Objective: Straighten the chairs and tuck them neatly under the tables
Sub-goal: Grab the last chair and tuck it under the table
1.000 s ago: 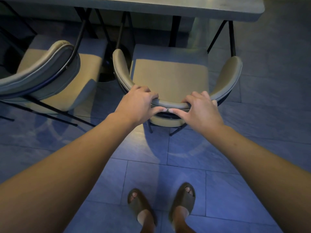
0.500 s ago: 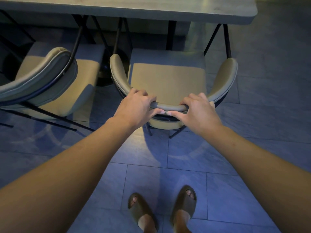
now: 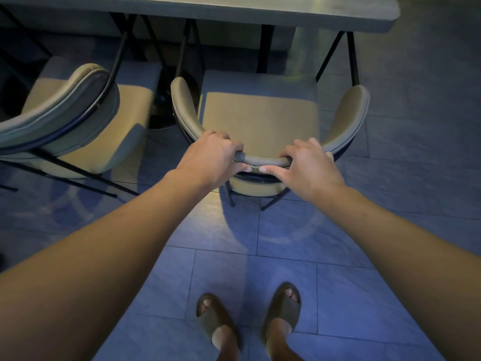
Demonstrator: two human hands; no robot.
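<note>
Both hands grip the curved top rail of the chair (image 3: 260, 118) in the middle of the view. The left hand (image 3: 210, 158) is wrapped over the rail left of centre, and the right hand (image 3: 308, 165) is wrapped over it right of centre, thumbs nearly touching on the near side. The chair faces the surface (image 3: 260, 9), with the far part of its seat in the shadow of the surface's near edge and most of the seat out in the open, so the tuck looks only partly done.

A second chair (image 3: 78, 121) sits just to the left, turned at an angle, its seat near the gripped chair's left armrest. A push that drifts left could knock the two together. The armrests rise high, and whether they clear the underside of the surface cannot be told from here; they may catch its edge. An uneven push from one hand would skew the chair.
</note>
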